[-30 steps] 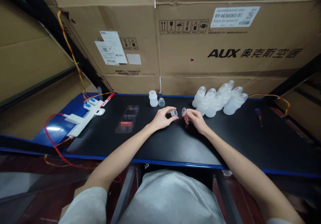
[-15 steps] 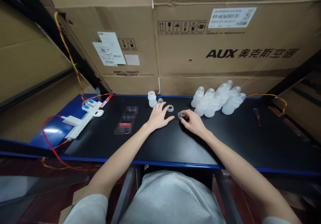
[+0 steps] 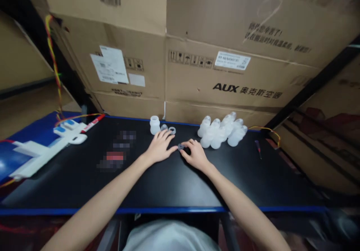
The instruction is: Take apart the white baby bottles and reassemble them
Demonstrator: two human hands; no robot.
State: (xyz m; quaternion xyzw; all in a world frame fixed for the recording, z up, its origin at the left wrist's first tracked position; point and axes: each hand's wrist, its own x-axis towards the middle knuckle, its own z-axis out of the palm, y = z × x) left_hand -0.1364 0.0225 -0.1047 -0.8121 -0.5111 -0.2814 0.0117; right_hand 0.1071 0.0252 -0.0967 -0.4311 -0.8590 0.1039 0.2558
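My left hand (image 3: 161, 147) lies palm down on the black mat with its fingers spread and holds nothing. Its fingertips are close to a clear dome-shaped cap (image 3: 164, 127) and a translucent ring (image 3: 172, 130); whether they touch is unclear. Pinched between thumb and fingers of my right hand (image 3: 196, 154) is a small clear plastic piece (image 3: 180, 146), low over the mat, beside my left thumb tip. Behind the left hand an open-topped white translucent bottle (image 3: 154, 125) stands upright. A cluster of several capped white bottles (image 3: 216, 135) stands beyond my right hand.
A power strip (image 3: 47, 148) with plugs and a red marker (image 3: 94, 123) lie at the left. A screwdriver (image 3: 258, 149) rests at the right. Large cardboard boxes (image 3: 194, 75) wall off the back of the table. A blurred-out item (image 3: 115, 155) lies left of my left arm.
My right hand has brought the small clear piece leftward, close to my left thumb. The camera view has shifted, so the whole table appears lower and further left.
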